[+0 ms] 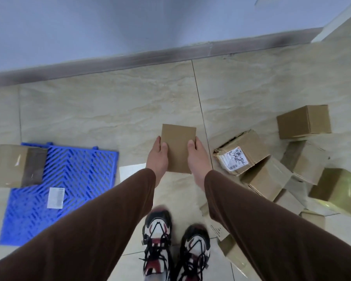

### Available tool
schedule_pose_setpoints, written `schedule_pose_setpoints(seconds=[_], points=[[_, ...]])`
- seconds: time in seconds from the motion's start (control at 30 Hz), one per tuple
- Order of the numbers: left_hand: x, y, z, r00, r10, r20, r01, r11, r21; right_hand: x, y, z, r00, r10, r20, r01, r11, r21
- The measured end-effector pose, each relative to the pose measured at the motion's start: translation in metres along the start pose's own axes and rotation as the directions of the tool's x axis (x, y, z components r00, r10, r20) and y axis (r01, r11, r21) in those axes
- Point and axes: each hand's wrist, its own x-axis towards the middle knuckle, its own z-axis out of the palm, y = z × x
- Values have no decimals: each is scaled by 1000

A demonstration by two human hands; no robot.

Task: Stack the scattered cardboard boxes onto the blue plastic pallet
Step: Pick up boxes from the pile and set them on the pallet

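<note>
I hold a small plain cardboard box (178, 148) in front of me above the tiled floor, my left hand (157, 159) gripping its left side and my right hand (197, 159) its right side. The blue plastic pallet (69, 183) lies flat on the floor to the left, with a white label on it. One taped cardboard box (16, 166) sits on the pallet's far left corner. To the right, several boxes lie scattered in a heap, among them a torn box with a shipping label (240, 152) and an upright box (304, 121).
A wall with a grey skirting board (150, 55) runs across the far side. My two shoes (176, 250) stand on the tiles below the held box. A flattened box (231, 248) lies close to my right foot. Bare tile separates pallet and heap.
</note>
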Motion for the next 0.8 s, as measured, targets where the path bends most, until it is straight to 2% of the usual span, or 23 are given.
schedule_pose_setpoints(seconds=[0.33, 0.53, 0.67, 0.8], points=[[-107, -15, -120, 997, 45, -62, -47, 998, -43, -125, -25, 74, 997, -33, 75, 36, 998, -48], [-157, -43, -195, 991, 102, -84, -111, 988, -111, -194, -15, 142, 997, -49, 59, 46, 998, 43], [-188, -66, -248, 994, 71, -87, -80, 991, -103, -243, 0, 189, 996, -33, 78, 26, 996, 90], [-194, -85, -286, 993, -22, -117, 9, 994, -108, -266, 5, 224, 995, 3, 101, -14, 994, 109]])
